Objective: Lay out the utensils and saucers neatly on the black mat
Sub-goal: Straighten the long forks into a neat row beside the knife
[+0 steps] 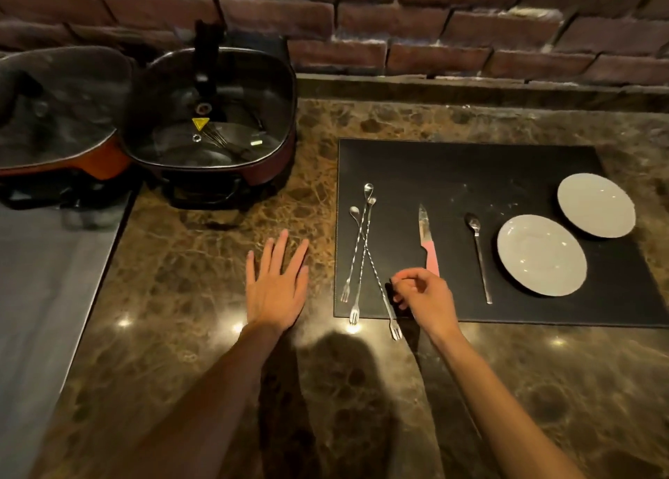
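Note:
A black mat (470, 167) lies on the marble counter. At its left end three long twisted stirrers (362, 239) with fork tips cross one another, and two tips stick out over the front edge. To their right lie a pink-handled knife (426, 239), a small spoon (478, 254) and two white saucers (541, 256) (595, 205). My left hand (277, 286) rests flat on the counter, left of the mat, fingers spread. My right hand (423, 294) is curled at the mat's front edge, fingertips pinched right beside one stirrer's stem; contact is unclear.
A dark electric pot (213, 116) with a glass lid stands at the back left, with utensils visible inside. A second lidded pan (54, 109) sits beside it. A brick wall (434, 25) runs behind, and a grey surface (43, 297) borders the counter's left.

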Motion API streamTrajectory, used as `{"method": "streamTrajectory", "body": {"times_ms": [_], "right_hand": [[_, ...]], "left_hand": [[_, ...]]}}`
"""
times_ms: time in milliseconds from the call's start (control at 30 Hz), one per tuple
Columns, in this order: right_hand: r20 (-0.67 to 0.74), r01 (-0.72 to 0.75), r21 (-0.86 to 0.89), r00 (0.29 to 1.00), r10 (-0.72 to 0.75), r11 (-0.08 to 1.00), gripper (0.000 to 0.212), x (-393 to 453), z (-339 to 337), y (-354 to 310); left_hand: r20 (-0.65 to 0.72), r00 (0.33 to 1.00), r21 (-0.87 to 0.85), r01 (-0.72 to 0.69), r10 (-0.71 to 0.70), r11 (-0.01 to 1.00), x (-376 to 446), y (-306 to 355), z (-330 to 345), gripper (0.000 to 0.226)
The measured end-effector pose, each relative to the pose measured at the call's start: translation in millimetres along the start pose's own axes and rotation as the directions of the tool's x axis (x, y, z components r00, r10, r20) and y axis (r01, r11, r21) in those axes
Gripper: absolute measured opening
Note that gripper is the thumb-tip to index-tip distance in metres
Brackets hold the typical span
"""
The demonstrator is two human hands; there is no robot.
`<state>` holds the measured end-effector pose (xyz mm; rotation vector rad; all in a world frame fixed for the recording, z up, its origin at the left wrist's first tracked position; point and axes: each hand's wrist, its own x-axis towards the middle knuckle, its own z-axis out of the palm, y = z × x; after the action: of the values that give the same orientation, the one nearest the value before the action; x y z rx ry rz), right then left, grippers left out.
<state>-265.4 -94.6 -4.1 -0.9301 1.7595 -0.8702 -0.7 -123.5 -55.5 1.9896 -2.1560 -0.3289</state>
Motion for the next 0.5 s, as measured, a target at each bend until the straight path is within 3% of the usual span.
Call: {"method": "streamTrajectory", "body": {"times_ms": [133,300,500], "right_hand": [[0.004,0.008,-0.021,1.0,-0.008,1.0,0.005,10.6,10.4,-5.4],[-0.012,0.002,-0.038,1.0,-0.002,0.999,0.009,25.0,20.3,-16.4],[-0.025,0.033,-0.165,0.999,-0.038,0.986,0.016,53.5,37.3,-32.8]], "left_hand": [[0.087,0.996,0.049,0.014,-0.018,0.999,15.8,0.3,14.5,0.058],[0.084,0.995,0.029,0.054,-0.057,0.998,16.4,2.5,18.1,0.057],[-0.049,0.999,0.07,-0.017,0.02,0.997,14.4,1.4,19.4,0.052]]}}
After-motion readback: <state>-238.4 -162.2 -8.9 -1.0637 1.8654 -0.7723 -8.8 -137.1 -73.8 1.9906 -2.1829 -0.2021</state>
